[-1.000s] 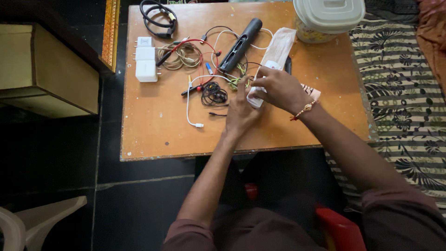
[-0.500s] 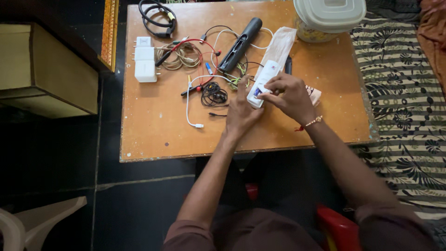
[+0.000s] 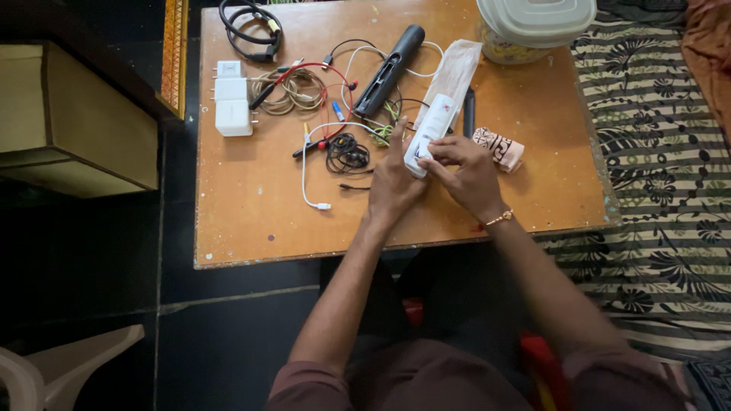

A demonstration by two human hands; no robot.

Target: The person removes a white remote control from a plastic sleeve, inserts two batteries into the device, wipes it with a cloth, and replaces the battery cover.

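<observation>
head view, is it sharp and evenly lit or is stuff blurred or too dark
Head view: the wooden table is evenly lit and sharp, with cables and white chargers crisp; the left hand and right hand on the white remote are only slightly soft; the floor at left is nearly black; the clothing at the bottom edge is blurred.

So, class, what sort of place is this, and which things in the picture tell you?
Probably a room at home: a worn wooden table strewn with cables and white chargers, beside a patterned floor mat.
</observation>
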